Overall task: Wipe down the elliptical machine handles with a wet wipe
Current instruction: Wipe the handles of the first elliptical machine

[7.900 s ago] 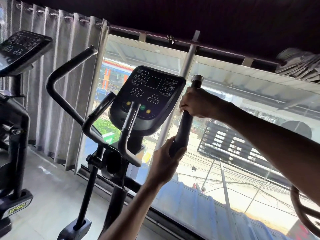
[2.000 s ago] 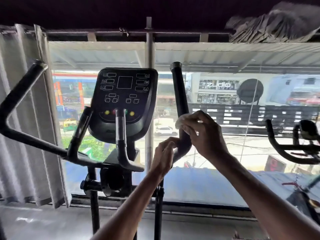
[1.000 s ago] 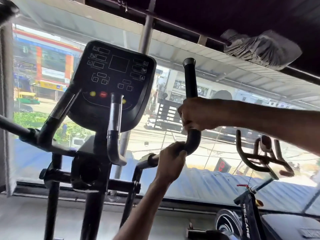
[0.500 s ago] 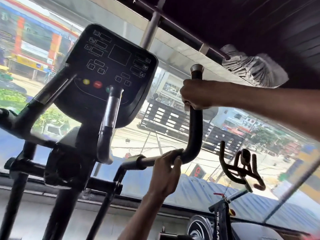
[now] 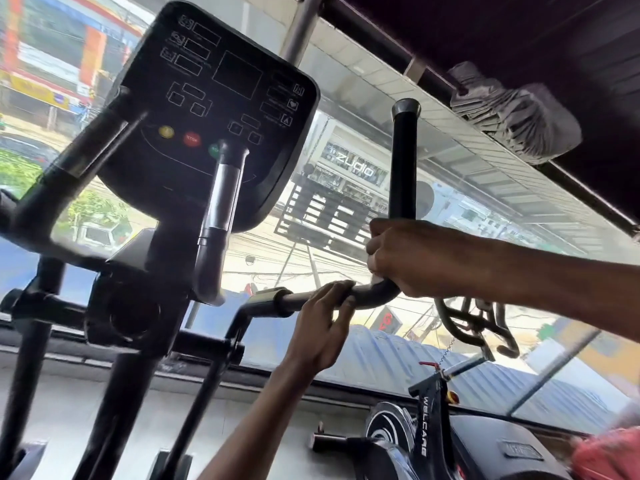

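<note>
Two hands on one bar. Right handle (image 5: 401, 168) of the elliptical: black upright with a capped top, curving at its foot into a horizontal run toward the machine's centre. Right hand (image 5: 412, 261) wrapped tight round the bend, knuckles toward the camera, forearm coming in from the right edge. Wet wipe (image 5: 372, 270): only a pale sliver shows at the fingertips, pressed between fingers and bar; the rest is buried in the fist. Left hand (image 5: 322, 323) lower and just left of the right, not touching it. Fingers nearly straight, tips laid over the top of the horizontal run, thumb below the bar; a loose rest, no firm clasp. Console (image 5: 214, 98) up left, tilted, with yellow, red and green buttons along its lower part. Exercise bike (image 5: 429, 441) marked WELCARE lower right, well apart. Window (image 5: 346, 237) behind everything, street outside. Left edge of the view is motion-blurred.
</note>
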The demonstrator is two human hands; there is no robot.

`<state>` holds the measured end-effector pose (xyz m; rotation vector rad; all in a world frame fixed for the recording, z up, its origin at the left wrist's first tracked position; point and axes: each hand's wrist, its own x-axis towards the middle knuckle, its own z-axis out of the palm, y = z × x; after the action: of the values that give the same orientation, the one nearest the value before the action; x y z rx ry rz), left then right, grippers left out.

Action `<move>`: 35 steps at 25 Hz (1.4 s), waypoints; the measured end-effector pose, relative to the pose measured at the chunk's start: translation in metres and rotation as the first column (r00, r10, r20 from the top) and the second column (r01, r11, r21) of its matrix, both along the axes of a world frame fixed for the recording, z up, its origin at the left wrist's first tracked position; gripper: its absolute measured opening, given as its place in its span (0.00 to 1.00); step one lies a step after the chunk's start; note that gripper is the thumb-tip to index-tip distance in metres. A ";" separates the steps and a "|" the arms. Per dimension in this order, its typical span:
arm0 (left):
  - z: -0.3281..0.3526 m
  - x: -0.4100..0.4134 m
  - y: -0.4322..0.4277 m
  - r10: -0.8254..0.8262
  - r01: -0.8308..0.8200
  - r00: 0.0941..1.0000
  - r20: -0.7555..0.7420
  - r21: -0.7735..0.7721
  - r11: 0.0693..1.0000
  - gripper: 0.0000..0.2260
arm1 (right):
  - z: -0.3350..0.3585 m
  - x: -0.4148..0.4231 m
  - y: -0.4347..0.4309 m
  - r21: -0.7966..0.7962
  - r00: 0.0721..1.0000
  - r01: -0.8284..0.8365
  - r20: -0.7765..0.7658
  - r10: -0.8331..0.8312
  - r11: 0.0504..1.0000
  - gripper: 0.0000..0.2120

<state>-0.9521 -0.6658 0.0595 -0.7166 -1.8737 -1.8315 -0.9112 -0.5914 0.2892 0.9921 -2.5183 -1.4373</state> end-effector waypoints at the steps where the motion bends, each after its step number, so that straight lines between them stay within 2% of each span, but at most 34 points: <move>1: -0.002 -0.002 -0.002 -0.007 0.007 1.000 0.000 -0.020 1.000 0.20 | -0.001 0.002 0.001 0.022 1.000 -0.016 -0.011 0.016 1.000 0.09; 6: -0.008 -0.006 -0.003 0.005 -0.004 1.000 0.021 -0.031 1.000 0.23 | -0.030 0.008 -0.039 -0.047 0.985 0.163 -0.046 -0.165 0.985 0.15; 9: -0.010 -0.003 -0.007 0.027 -0.027 1.000 -0.001 -0.095 0.995 0.24 | -0.032 0.013 -0.039 -0.074 0.987 0.149 -0.043 -0.152 0.986 0.19; 10: -0.009 -0.002 -0.009 0.029 -0.029 1.000 -0.001 -0.118 0.993 0.25 | -0.029 0.015 -0.033 -0.067 0.991 0.124 -0.043 -0.127 0.990 0.19; 12: -0.006 0.000 -0.013 0.021 -0.019 1.000 0.007 -0.156 0.987 0.27 | -0.028 0.021 -0.011 -0.034 0.998 -0.002 -0.062 0.000 0.999 0.13; 13: -0.005 0.000 -0.015 0.011 -0.008 1.000 0.012 -0.169 0.986 0.28 | -0.032 0.024 0.005 -0.027 0.990 -0.100 -0.099 0.097 0.995 0.10; 14: -0.004 0.000 -0.016 0.000 0.003 1.000 0.021 -0.176 0.984 0.29 | -0.038 0.029 0.020 -0.056 0.968 -0.208 -0.155 0.197 0.977 0.11; 16: -0.002 0.002 -0.018 -0.018 0.025 0.999 0.037 -0.189 0.982 0.30 | -0.053 0.037 0.049 -0.203 0.892 -0.406 -0.300 0.338 0.891 0.16; 18: 0.003 0.005 -0.019 -0.037 0.045 0.998 0.051 -0.178 0.983 0.29 | -0.073 0.043 0.066 -0.381 0.804 -0.544 -0.493 0.333 0.748 0.13; 21: 0.011 0.010 -0.019 -0.062 0.074 0.994 0.092 -0.134 0.988 0.26 | -0.116 0.039 0.063 -0.640 0.737 -0.612 -0.675 0.040 0.464 0.09; 23: 0.017 0.016 -0.020 -0.069 0.083 0.992 0.109 -0.123 0.989 0.24 | -0.138 0.032 0.049 -0.731 0.711 -0.641 -0.680 -0.179 0.234 0.10; 25: 0.020 0.017 -0.021 -0.081 0.095 0.989 0.127 -0.107 0.990 0.21 | -0.156 0.028 0.036 -0.736 0.691 -0.672 -0.661 -0.294 0.076 0.13; 28: 0.024 0.021 -0.022 -0.094 0.108 0.984 0.154 -0.083 0.991 0.18 | -0.180 0.033 0.030 -0.745 0.711 -0.667 -0.645 -0.280 0.023 0.16; 31: 0.032 0.025 -0.019 -0.060 0.077 0.982 0.178 -0.093 0.993 0.22 | -0.162 0.025 0.029 -0.714 0.685 -0.699 -0.648 -0.332 -0.049 0.14; 35: 0.042 0.032 -0.017 -0.049 0.068 0.975 0.217 -0.082 0.994 0.14 | -0.165 0.024 0.034 -0.715 0.687 -0.698 -0.652 -0.319 -0.043 0.15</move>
<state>-0.9197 -0.6824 0.1018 -0.6309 -2.1040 -1.9395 -0.8868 -0.5570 0.1242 0.2904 -1.7192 0.4392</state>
